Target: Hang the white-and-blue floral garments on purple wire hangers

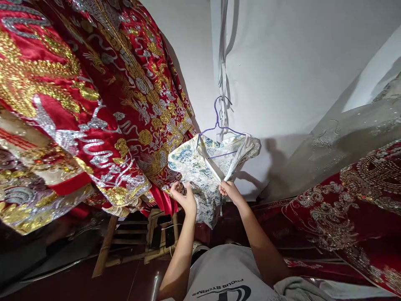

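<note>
In front of me a white garment with a blue and yellow floral print [196, 165] hangs on a purple hanger [216, 119]. Its neckline lies open, showing the pale inside and the hanger's lower bar. My right hand [230, 191] is closed, pinching the garment's edge at the bottom of the V-shaped opening. My left hand [184, 196] is beside the garment's lower left, thumb and fingers apart, with nothing visible between them. Some of its fingers overlap the dark red robe behind, so any contact with the cloth there is unclear.
A red robe with gold and silver embroidery [138, 92] fills the left. The hanger hooks onto a white strap [222, 79] against the white wall [282, 62]. Wooden furniture [108, 246] stands low at left. Beaded dark red fabric [332, 209] and sheer fabric [332, 133] hang at right.
</note>
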A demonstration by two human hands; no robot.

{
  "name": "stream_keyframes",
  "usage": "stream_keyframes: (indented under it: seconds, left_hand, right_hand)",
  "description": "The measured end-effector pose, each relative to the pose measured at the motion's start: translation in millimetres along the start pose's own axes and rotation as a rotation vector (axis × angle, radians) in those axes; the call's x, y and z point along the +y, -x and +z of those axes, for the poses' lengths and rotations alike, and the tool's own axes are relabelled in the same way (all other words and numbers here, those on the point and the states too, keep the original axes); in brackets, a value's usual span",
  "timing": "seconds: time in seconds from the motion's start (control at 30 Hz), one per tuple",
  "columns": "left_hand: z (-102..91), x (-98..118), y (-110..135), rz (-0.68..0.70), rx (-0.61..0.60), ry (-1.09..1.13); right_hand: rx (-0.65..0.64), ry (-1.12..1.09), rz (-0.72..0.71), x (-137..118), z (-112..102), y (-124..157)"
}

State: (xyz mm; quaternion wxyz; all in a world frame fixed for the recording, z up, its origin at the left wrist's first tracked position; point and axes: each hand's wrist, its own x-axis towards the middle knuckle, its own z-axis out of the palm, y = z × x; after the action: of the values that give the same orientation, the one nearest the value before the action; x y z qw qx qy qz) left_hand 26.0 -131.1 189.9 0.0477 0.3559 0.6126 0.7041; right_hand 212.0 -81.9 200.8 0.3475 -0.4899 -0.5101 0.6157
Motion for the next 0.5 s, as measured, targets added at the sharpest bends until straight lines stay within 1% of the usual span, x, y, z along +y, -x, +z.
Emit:
stream_keyframes:
  seconds: [0.03,0.07,0.1,0.17,0.2,0.23,0.27,0.33,0.4,0.5]
  left_hand:
    - [0.4,0,9,0.085,-0.004,-0.039]
    - [1.9,1,20,0.149,-0.073,-0.062]
    - [4.5,1,31,0.186,-0.193,-0.066]
    - [12.3,2,51,0.194,-0.464,-0.038]
    - [17.1,3,59,0.178,-0.575,-0.020]
    - [21.9,5,66,0.160,-0.655,-0.006]
    - [26.6,8,71,0.144,-0.706,0.003]
    - [34.1,15,76,0.119,-0.759,0.018]
    - [38.3,23,80,0.097,-0.788,0.049]
    - [38.1,33,88,0.065,-0.763,0.087]
  right_hand:
    - [0.014,-0.014,-0.008,2,-1,7]
    - [0.028,-0.023,-0.016,3,-1,13]
    - [0.043,-0.027,-0.024,4,-2,18]
    - [0.065,-0.023,-0.037,3,-2,26]
    - [0.072,-0.017,-0.041,3,-2,29]
    - [0.080,-0.010,-0.048,1,-2,33]
    - [0.089,-0.002,-0.061,0,-2,36]
    - [0.105,-0.001,-0.106,-2,-4,45]
    - [0.104,-0.019,-0.165,-5,-9,54]
    - [0.056,-0.037,-0.207,-11,-20,68]
